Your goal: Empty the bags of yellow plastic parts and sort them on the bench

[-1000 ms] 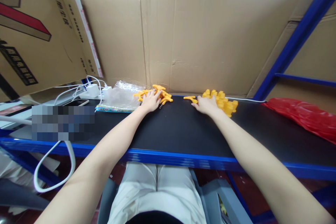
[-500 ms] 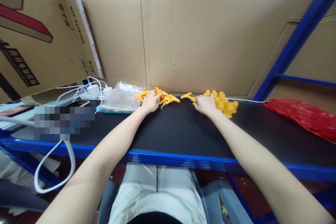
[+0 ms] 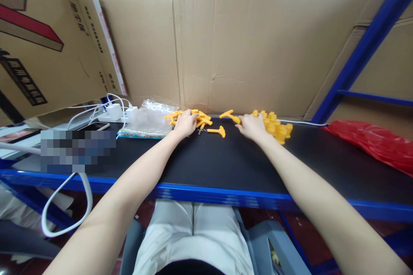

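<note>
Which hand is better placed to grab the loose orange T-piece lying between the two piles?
Left, probably. The loose orange T-piece lies on the black mat just beside the left hand, which rests on the left pile. The right hand sits farther off, against the right pile, near another piece.

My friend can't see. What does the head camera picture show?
Two bare arms reach across a black table: the left hand rests on a pile of orange T-shaped pieces, the right hand beside a yellow pile.

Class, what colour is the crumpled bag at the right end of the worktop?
Red; the crumpled bag shows best in the head view.
</note>
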Motion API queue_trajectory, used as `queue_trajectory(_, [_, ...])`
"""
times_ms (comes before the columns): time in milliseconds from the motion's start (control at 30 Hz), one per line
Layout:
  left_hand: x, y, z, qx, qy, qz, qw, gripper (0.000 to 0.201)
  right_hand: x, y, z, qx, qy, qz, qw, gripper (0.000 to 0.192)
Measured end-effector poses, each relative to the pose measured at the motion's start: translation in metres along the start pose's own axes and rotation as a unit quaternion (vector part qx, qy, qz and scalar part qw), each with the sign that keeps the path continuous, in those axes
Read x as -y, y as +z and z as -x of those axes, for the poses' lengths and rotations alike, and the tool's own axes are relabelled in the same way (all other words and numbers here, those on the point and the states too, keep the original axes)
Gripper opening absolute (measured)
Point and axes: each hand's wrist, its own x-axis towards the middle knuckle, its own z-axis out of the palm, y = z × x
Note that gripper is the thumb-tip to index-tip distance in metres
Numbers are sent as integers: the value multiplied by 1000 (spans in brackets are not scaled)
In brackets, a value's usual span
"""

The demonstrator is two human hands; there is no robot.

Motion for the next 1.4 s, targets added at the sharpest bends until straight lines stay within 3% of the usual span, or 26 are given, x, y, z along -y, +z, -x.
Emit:
queue_trajectory(100, [-3,-2,0,-23,36,7,999,32,0,0,0,-1,-3,-5,1000,31])
queue_trajectory(167, [-10,-4,1,-22,96,30,995,31,0,-1,1,1,-2,-5,1000,31])
queue_trajectory(300, [-27,-4,4,53,217,80,971,30,0,-1,1,1,-2,-5,1000,30])
queue_trajectory(400, [-36,4,7,146,219,69,962,35,-1,-1,1,-3,-3,-8,1000,31])
queue_trajectory(500, [-38,12,9,181,181,44,966,44,-1,-1,1,-1,-2,-13,1000,32])
queue_trajectory(700, [-39,19,11,137,108,18,985,47,0,0,0,-2,-2,-22,1000,33])
queue_trajectory(900, [-38,17,11,105,111,30,988,44,-2,2,0,-24,-35,-32,999,32])
queue_trajectory(1033, [-36,6,10,2,141,26,990,50,-1,4,-1,-52,-105,-59,991,35])
queue_trajectory(1133, [-32,-4,6,-56,112,18,992,56,2,4,-1,-88,-165,-98,977,37])
queue_trajectory(1333, [-13,-9,0,-53,56,28,997,41,15,-7,0,-140,-251,-156,945,39])
queue_trajectory(1400, [-10,-9,0,-49,51,33,997,44,18,-10,1,-149,-266,-161,939,39])
